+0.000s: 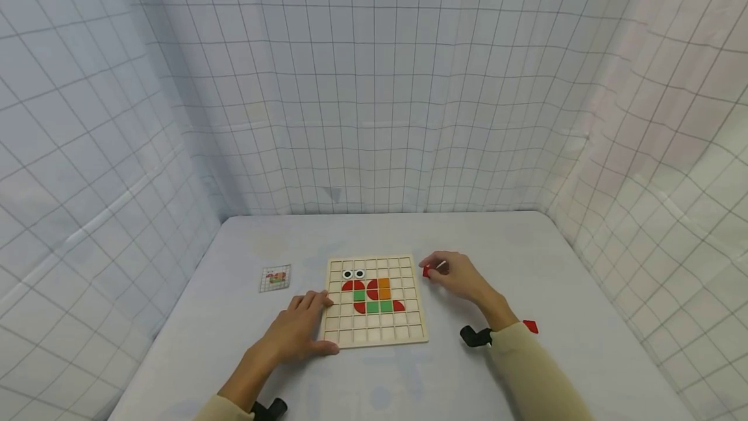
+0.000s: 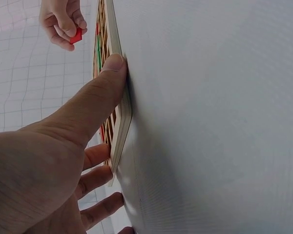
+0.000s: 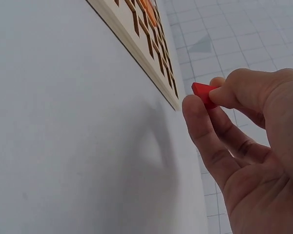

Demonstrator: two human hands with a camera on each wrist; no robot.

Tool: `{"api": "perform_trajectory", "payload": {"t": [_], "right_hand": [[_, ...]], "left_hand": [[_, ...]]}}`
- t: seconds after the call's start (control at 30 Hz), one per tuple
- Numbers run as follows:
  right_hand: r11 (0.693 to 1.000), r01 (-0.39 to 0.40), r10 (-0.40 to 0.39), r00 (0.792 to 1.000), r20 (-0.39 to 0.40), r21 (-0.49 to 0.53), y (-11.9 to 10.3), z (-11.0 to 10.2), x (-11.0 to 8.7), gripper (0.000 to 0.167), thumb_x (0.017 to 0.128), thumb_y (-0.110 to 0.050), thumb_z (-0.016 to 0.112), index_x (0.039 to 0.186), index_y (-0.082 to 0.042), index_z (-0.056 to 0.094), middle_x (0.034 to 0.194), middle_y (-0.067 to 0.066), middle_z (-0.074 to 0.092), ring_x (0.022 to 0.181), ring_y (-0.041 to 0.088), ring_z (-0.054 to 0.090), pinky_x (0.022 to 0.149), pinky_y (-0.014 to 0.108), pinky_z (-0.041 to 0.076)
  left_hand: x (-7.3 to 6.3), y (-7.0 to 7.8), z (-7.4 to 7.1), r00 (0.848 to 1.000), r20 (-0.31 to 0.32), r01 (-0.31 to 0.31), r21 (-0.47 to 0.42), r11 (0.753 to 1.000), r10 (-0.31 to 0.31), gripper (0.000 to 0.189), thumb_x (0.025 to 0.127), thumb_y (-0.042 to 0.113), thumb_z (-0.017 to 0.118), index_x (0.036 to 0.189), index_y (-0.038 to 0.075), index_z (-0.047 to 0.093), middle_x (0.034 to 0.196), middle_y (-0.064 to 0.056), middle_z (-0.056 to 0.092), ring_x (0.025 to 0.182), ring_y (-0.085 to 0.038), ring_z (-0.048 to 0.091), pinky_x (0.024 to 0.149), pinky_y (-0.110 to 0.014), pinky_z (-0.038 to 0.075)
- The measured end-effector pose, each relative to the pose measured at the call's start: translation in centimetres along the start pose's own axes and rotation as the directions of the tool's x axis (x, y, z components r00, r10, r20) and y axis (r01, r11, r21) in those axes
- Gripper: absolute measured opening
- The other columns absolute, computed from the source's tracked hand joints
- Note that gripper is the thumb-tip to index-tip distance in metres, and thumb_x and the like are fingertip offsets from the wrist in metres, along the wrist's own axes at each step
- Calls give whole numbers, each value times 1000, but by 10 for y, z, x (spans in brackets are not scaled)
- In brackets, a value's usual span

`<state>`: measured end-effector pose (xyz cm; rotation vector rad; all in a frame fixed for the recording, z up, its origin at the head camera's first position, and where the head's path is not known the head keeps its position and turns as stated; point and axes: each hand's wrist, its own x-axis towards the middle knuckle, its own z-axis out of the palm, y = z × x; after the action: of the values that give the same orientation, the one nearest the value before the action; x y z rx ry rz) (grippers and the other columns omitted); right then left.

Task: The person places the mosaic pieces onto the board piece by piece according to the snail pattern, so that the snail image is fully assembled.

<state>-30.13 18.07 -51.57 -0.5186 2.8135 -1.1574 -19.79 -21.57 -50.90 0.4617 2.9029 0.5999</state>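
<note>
A wooden grid board (image 1: 380, 336) lies on the table with two eye discs (image 1: 353, 274), rounded red pieces (image 1: 372, 290), green squares (image 1: 373, 307) and orange squares (image 1: 384, 288) set in its cells. My left hand (image 1: 299, 325) rests at the board's left side, thumb near the front-left corner. In the left wrist view its thumb (image 2: 95, 97) lies extended against the board's edge. Just beyond the right edge, my right hand (image 1: 460, 276) pinches a small red tile (image 3: 202, 91) between thumb and fingers, raised above the table. The tile's full outline is partly covered by the fingers.
A small gridded picture card (image 1: 274, 278) with a similar coloured figure lies left of the board. Another red piece (image 1: 530, 326) is on the table beside my right sleeve, partly hidden by it. Gridded white curtains (image 1: 374, 83) enclose the table's back and sides.
</note>
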Motion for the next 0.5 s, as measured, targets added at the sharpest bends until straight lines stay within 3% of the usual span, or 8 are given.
{"api": "perform_trajectory", "payload": {"t": [0.2,0.5], "right_hand": [[1000,25,-25,1000,10,10,-4,10,5,20,109,-6,77,125,-12,86,117,4,83,108,19,78,102,44,69],[998,63,-63,997,41,-8,-11,21,15,18,110,-11,78,126,-14,86,115,1,83,106,16,76,102,41,67]], "left_hand": [[1,1,-1,1000,2,6,-1,1000,-6,102,82,53,106,160,8,60,163,-18,62,150,-49,58,118,-73,58],[1,0,2,1000,10,13,2,1000,-13,102,82,53,106,161,8,61,164,-18,62,150,-49,58,118,-72,58]]}}
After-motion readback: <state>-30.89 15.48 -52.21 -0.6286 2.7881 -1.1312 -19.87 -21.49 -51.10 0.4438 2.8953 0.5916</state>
